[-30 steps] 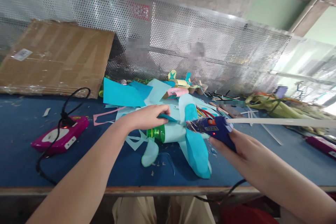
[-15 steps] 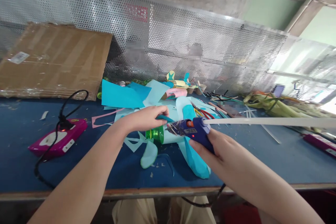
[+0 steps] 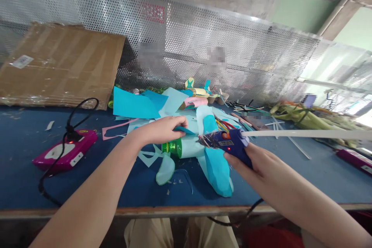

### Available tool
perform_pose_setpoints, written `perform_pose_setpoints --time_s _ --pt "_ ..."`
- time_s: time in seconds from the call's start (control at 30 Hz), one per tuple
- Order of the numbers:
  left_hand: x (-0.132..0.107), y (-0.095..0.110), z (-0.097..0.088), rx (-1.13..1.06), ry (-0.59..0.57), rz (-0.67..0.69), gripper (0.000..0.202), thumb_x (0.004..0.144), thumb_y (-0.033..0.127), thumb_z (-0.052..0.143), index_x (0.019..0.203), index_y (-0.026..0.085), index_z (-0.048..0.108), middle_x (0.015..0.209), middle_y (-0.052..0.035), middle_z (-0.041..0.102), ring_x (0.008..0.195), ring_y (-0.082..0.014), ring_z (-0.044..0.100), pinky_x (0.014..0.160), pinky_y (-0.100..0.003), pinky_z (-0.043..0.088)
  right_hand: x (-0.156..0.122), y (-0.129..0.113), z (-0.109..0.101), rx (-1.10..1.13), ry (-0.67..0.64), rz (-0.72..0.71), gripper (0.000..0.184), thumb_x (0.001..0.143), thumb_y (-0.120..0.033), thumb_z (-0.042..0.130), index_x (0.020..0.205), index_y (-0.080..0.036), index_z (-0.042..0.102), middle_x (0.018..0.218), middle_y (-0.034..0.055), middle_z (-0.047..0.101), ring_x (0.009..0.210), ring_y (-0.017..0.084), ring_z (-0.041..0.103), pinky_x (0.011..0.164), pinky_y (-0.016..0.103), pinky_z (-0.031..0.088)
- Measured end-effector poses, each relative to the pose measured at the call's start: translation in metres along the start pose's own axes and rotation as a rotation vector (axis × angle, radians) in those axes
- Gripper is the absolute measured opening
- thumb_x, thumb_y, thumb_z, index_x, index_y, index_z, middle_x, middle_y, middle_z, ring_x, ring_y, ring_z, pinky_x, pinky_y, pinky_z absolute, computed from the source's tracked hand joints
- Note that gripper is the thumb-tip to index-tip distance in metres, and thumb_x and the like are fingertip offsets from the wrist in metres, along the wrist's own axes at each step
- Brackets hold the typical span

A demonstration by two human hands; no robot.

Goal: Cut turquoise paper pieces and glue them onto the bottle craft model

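Between its fingers and thumb, my left hand (image 3: 168,128) pinches a small blue paper piece (image 3: 186,130). My right hand (image 3: 258,162) is wrapped round a blue hot glue gun (image 3: 229,143), a long white glue stick (image 3: 290,133) jutting from its back. The gun's nozzle points left, close to the tip of the blue piece; whether they touch I cannot tell. Just below lies a green plastic bottle (image 3: 174,148) wrapped in pale blue paper, with a bright blue paper wing (image 3: 218,174) reaching toward me. A pale blue rounded cutout (image 3: 165,169) is near the bottle's neck.
A magenta power strip (image 3: 65,151) with a black plug and cord sits at left. Cardboard (image 3: 64,66) leans on the perforated metal screen (image 3: 244,66). Blue paper sheets (image 3: 136,104), scissors (image 3: 226,125) and loose strips lie behind the bottle. Green fabric (image 3: 308,120) is at right.
The glue gun in my right hand has shifted right, drawing its nozzle along toward the tip of the blue piece. My left hand holds nearly the same place.
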State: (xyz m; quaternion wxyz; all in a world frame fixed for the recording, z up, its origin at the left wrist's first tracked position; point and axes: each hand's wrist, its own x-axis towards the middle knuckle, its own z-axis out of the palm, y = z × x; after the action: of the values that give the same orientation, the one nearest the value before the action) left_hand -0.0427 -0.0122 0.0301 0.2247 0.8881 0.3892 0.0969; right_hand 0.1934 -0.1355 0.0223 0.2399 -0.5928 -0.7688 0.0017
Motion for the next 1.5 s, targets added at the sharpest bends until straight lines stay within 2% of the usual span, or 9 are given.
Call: perform_pose_setpoints --time_s 0.2,0.4,0.67,0.8,0.93,1.2,1.3,1.4,1.5 --pt "-0.001 0.002 0.000 0.000 -0.003 -0.013 0.014 0.084 0.029 0.048 0.095 0.020 0.049 0.096 -0.0042 0.060 0.078 -0.0177 0.053 0.064 -0.027 0.037 0.002 0.004 -0.003 -0.012 0.069 0.026 0.040 0.088 -0.051 0.046 0.058 -0.027 0.035 0.046 -0.0048 0.038 0.039 0.013 0.039 0.040 0.025 0.033" --pt "-0.001 0.003 -0.001 0.004 0.001 -0.013 0.011 0.085 0.029 0.048 0.092 0.021 0.049 0.095 -0.0037 0.061 0.074 -0.0162 0.051 0.062 -0.026 0.035 0.005 -0.004 -0.004 0.054 -0.003 -0.011 0.036 0.087 -0.046 0.047 0.059 -0.026 0.039 0.048 -0.0038 0.043 0.041 0.014 0.041 0.040 0.025 0.033" --pt "0.000 0.003 0.000 0.010 0.008 0.003 0.011 0.085 0.028 0.049 0.092 0.020 0.049 0.091 -0.0029 0.059 0.075 -0.0168 0.052 0.064 -0.027 0.036 0.009 -0.013 0.004 0.012 0.013 -0.085 0.035 0.092 -0.044 0.044 0.063 -0.026 0.040 0.052 -0.0033 0.043 0.044 0.015 0.044 0.043 0.025 0.038" --pt "-0.001 0.003 0.000 0.006 -0.005 0.000 0.011 0.085 0.028 0.047 0.092 0.020 0.049 0.089 -0.0024 0.058 0.073 -0.0165 0.051 0.062 -0.026 0.035 0.013 -0.015 0.004 0.016 0.013 -0.121 0.028 0.093 -0.039 0.045 0.069 -0.024 0.049 0.059 -0.0003 0.052 0.053 0.017 0.054 0.052 0.027 0.044" --pt "0.000 0.002 0.000 0.003 0.001 0.009 0.011 0.084 0.028 0.048 0.092 0.020 0.049 0.088 -0.0021 0.058 0.073 -0.0162 0.051 0.061 -0.026 0.035 0.015 -0.013 0.001 0.020 -0.024 -0.119 0.027 0.093 -0.038 0.043 0.075 -0.023 0.055 0.060 0.0008 0.056 0.054 0.019 0.057 0.053 0.028 0.044" --pt "0.000 -0.001 0.001 0.007 -0.001 0.002 0.012 0.084 0.028 0.048 0.094 0.021 0.050 0.091 -0.0020 0.058 0.073 -0.0162 0.051 0.060 -0.025 0.035 0.014 0.003 -0.005 -0.019 -0.001 -0.051 0.033 0.089 -0.048 0.044 0.067 -0.024 0.049 0.054 -0.0001 0.052 0.046 0.017 0.051 0.045 0.028 0.040" --pt "0.000 -0.001 0.001 0.000 0.001 0.012 0.012 0.084 0.028 0.048 0.094 0.021 0.049 0.094 -0.0023 0.058 0.076 -0.0170 0.052 0.061 -0.025 0.035 0.012 0.008 -0.006 0.008 0.004 -0.039 0.032 0.088 -0.048 0.043 0.069 -0.023 0.050 0.060 0.0029 0.058 0.054 0.020 0.057 0.052 0.030 0.045" --pt "0.000 0.000 0.001 -0.008 0.002 0.003 0.013 0.084 0.027 0.048 0.094 0.021 0.049 0.095 -0.0028 0.059 0.077 -0.0174 0.052 0.062 -0.026 0.036 0.010 0.006 -0.006 0.024 -0.007 -0.029 0.032 0.089 -0.048 0.042 0.072 -0.023 0.051 0.066 0.0047 0.062 0.060 0.021 0.061 0.056 0.031 0.047" --pt "0.000 0.000 0.000 -0.011 -0.002 -0.009 0.012 0.084 0.028 0.048 0.094 0.021 0.050 0.094 -0.0031 0.060 0.076 -0.0171 0.052 0.063 -0.026 0.036 0.010 -0.002 -0.004 0.026 -0.040 -0.034 0.032 0.090 -0.046 0.042 0.069 -0.024 0.048 0.061 0.0027 0.059 0.055 0.019 0.058 0.052 0.029 0.045"
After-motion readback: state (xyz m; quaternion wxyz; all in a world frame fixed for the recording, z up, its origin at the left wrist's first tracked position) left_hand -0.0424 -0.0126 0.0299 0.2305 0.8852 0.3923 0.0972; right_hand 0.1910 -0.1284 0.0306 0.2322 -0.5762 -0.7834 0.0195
